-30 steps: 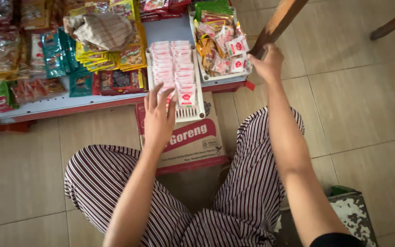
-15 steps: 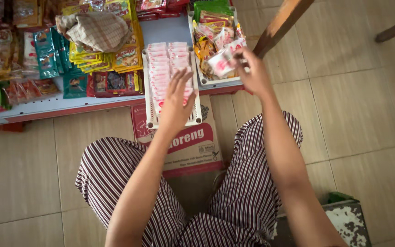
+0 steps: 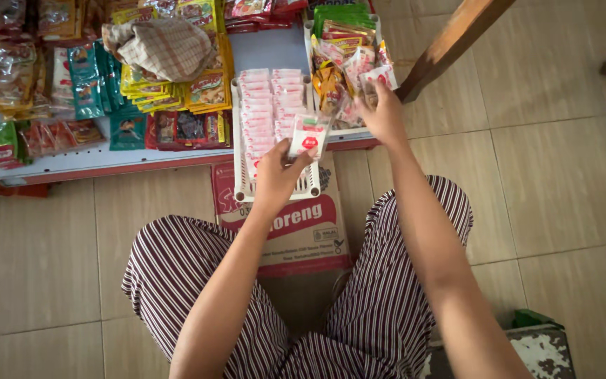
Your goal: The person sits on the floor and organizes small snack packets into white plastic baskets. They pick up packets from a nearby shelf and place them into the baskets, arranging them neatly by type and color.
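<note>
Two hands: left (image 3: 275,175) pinches white-red sachet (image 3: 308,135); right (image 3: 381,116) grips clear packet (image 3: 376,78) at basket (image 3: 310,184).

Bare-armed person wears maroon-and-white striped trousers (image 3: 387,302).

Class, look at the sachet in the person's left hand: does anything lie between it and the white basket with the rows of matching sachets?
Nothing visible does. The left hand holds the sachet directly over the white basket, beside its rows of sachets.
</note>
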